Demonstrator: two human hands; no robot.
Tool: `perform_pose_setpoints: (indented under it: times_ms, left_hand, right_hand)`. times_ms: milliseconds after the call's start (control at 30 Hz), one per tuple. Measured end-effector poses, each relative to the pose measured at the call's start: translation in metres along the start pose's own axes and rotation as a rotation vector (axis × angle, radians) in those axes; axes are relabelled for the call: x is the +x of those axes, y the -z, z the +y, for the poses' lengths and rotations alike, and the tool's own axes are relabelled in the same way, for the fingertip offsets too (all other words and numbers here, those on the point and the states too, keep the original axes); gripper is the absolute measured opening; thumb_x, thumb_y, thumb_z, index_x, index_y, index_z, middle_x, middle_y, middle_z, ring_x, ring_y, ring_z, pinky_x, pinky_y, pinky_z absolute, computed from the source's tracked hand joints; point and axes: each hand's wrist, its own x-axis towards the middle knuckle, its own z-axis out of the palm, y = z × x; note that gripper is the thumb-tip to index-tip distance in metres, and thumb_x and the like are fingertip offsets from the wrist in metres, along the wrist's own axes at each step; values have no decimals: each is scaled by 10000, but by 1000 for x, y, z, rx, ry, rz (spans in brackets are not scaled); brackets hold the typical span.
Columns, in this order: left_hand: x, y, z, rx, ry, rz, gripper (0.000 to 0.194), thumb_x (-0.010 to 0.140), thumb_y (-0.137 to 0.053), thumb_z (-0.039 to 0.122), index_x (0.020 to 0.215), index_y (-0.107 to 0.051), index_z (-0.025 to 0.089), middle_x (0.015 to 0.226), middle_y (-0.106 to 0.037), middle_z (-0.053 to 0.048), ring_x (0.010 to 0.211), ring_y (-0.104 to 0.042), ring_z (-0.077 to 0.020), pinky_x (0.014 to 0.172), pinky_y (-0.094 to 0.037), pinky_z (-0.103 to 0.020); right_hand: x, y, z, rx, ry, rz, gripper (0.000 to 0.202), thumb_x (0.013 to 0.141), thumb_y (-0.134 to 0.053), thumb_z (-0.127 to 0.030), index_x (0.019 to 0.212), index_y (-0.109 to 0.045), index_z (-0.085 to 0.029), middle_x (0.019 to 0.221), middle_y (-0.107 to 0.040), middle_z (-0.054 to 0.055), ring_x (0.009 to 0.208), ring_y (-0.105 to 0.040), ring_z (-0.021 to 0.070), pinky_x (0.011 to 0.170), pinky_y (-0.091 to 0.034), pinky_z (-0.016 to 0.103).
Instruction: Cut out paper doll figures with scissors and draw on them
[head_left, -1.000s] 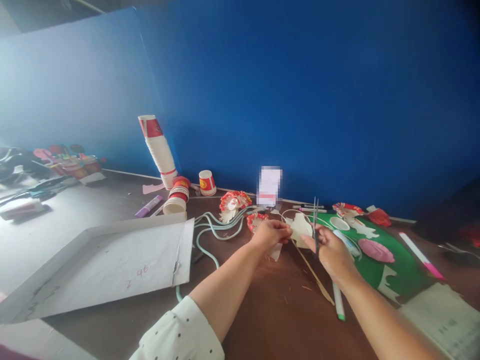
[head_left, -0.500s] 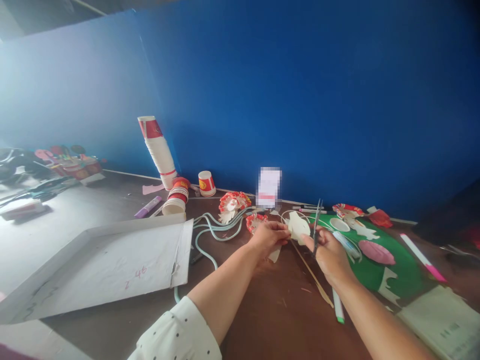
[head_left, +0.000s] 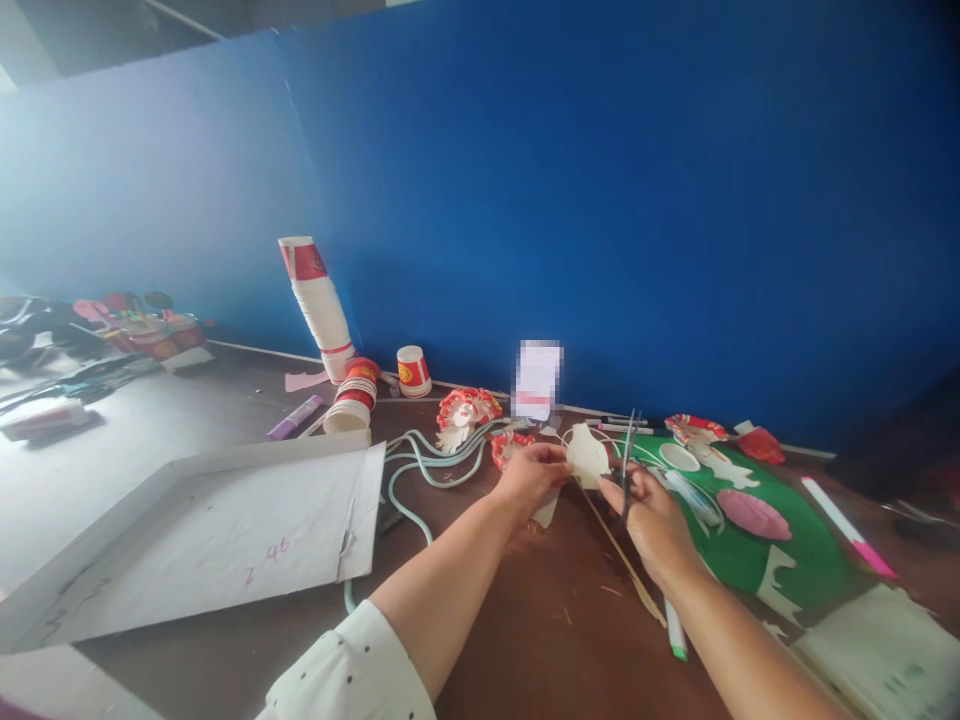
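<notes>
A small cream paper piece (head_left: 588,455) with a rounded outline is pinched at its left edge by my left hand (head_left: 534,474). My right hand (head_left: 646,505) is closed on a pair of scissors (head_left: 628,452), whose blades point up and away, just right of the paper. The thumb of my right hand is near the paper's lower right edge. Behind my left hand lies a red-and-white cut cup (head_left: 510,445), partly hidden by the hand.
A white box lid (head_left: 217,550) lies left, beside looping pale cables (head_left: 427,460). Stacked paper cups (head_left: 322,315) lean near the blue partition (head_left: 562,200). On the right, a green sheet (head_left: 814,530) bears a pink oval (head_left: 754,513) and paper scraps, near a pink-capped marker (head_left: 847,525).
The cream paper has turned and moved slightly left. The scissors and my right hand have shifted a little left and down, while my left hand still pinches the paper.
</notes>
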Motion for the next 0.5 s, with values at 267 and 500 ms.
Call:
perform_pose_setpoints:
  times_ms: [267, 500]
  left_hand:
    - [3, -3, -9, -36, 85, -6, 306, 551, -846, 181, 711, -594, 114, 660, -618, -36, 573, -582, -100, 586, -483, -225]
    - [2, 2, -1, -194, 88, 34, 182, 641, -789, 147, 719, -634, 93, 619, -583, -12, 527, -539, -53, 556, -456, -171]
  right_hand:
    - [-1, -6, 6, 89, -42, 62, 419, 685, -738, -344, 1066, -612, -223, 652, -643, -42, 539, -542, 146, 503, -414, 252]
    - [-3, -6, 7, 55, -34, 47, 467, 680, -736, -383, 1104, -626, -219, 726, -683, -19, 605, -585, 167, 514, -428, 251]
